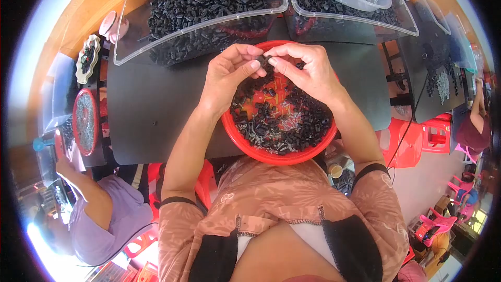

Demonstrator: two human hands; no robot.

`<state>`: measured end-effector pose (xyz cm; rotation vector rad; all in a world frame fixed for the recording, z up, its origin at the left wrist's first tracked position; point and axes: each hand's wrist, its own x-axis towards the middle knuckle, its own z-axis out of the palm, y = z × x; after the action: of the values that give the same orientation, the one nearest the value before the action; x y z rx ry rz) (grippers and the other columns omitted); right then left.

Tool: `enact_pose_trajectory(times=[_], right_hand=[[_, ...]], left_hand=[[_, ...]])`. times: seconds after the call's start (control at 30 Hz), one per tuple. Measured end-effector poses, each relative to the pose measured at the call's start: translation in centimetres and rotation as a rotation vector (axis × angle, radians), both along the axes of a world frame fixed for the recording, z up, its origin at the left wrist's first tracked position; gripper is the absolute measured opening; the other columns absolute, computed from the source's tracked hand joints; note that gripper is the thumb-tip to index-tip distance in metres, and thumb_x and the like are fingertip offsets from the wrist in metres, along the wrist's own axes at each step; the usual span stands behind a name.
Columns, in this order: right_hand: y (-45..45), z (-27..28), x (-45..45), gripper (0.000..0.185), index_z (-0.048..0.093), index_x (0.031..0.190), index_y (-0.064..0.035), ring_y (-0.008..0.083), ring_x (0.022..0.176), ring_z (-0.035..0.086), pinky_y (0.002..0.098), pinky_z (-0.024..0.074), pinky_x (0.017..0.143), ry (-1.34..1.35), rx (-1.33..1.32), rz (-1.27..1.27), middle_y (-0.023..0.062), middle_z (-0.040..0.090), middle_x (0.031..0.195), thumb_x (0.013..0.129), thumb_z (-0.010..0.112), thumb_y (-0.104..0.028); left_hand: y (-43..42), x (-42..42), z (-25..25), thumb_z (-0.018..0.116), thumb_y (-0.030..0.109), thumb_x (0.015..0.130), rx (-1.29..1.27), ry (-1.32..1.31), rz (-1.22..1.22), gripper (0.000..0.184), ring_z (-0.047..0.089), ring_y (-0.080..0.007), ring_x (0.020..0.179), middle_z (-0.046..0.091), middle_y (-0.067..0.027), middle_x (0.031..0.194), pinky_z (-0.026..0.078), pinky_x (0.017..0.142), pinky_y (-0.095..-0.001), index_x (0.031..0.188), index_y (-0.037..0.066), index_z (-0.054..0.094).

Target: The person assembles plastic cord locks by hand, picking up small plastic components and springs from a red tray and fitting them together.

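Over the far part of a red round tray (228, 127), both my hands meet at a small black piece (266, 65). My left hand (233, 71) pinches it from the left between thumb and fingers. From the right, my right hand (305, 69) holds the same piece with thumb and forefinger. Its exact shape is too small to tell. Below the hands, the tray holds many small black plastic parts (308, 120) and a scatter of small metal springs (266, 140).
Clear bins (284, 8) of black parts stand at the table's (156, 120) far side, one topped by a bowl (383, 1) of springs. Another red tray (93, 146) lies left. People (112, 209) sit at left and far right. Red stools (402, 146) stand right.
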<state>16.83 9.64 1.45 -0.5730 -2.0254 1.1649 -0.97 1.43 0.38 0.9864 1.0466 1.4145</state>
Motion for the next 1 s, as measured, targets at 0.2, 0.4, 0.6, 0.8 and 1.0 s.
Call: enact_pose_trajectory(times=[0.2,0.4,0.6,0.8,1.0], right_hand=[[-0.2,0.1,-0.2,0.013,0.068,0.095,0.0012,0.0059,0.065,0.060,0.0219,0.0485,0.057,-0.010,-0.163,0.030,0.0034,0.066,0.074,0.088,0.064,-0.009],[0.0,0.0,-0.1,0.014,0.068,0.096,0.0024,0.0052,0.067,0.059,0.0212,0.0484,0.058,0.002,-0.241,0.073,0.0022,0.066,0.075,0.089,0.063,-0.009],[0.0,1.0,0.3,0.014,0.067,0.096,0.0032,0.0051,0.069,0.059,0.0205,0.0485,0.062,-0.092,-0.339,0.112,0.0026,0.067,0.080,0.089,0.063,-0.008],[0.0,0.1,0.1,0.013,0.066,0.094,0.0008,0.0035,0.064,0.055,0.0191,0.0440,0.057,-0.035,-0.428,0.148,0.0007,0.065,0.077,0.089,0.062,-0.010],[0.9,-0.4,0.8,0.011,0.065,0.092,0.0000,0.0048,0.057,0.050,0.0196,0.0408,0.053,-0.017,-0.616,0.247,0.0020,0.063,0.075,0.087,0.065,-0.010]], left_hand=[[0.1,-0.2,-0.4,0.058,0.005,0.092,-0.004,0.022,0.017,0.013,0.062,-0.0126,0.079,0.063,-0.0047,0.092,0.047,0.071,-0.0239,0.104,0.002,0.057],[-0.2,0.0,-0.2,0.058,0.009,0.093,-0.024,0.098,-0.027,0.011,0.061,-0.0118,0.073,0.064,-0.0047,0.087,0.046,0.068,-0.0242,0.102,0.005,0.054],[-0.2,0.2,0.2,0.057,0.007,0.093,-0.021,0.104,-0.028,0.009,0.060,-0.0127,0.072,0.064,-0.0074,0.086,0.046,0.068,-0.0259,0.099,0.004,0.052],[-0.1,0.1,0.0,0.056,0.003,0.092,-0.010,0.097,-0.066,0.006,0.060,-0.0124,0.069,0.063,-0.0093,0.086,0.049,0.066,-0.0261,0.094,0.003,0.051],[-0.2,0.2,0.0,0.056,0.000,0.091,-0.016,0.101,-0.112,0.008,0.057,-0.0111,0.066,0.063,-0.0092,0.082,0.047,0.062,-0.0244,0.090,0.003,0.050]])
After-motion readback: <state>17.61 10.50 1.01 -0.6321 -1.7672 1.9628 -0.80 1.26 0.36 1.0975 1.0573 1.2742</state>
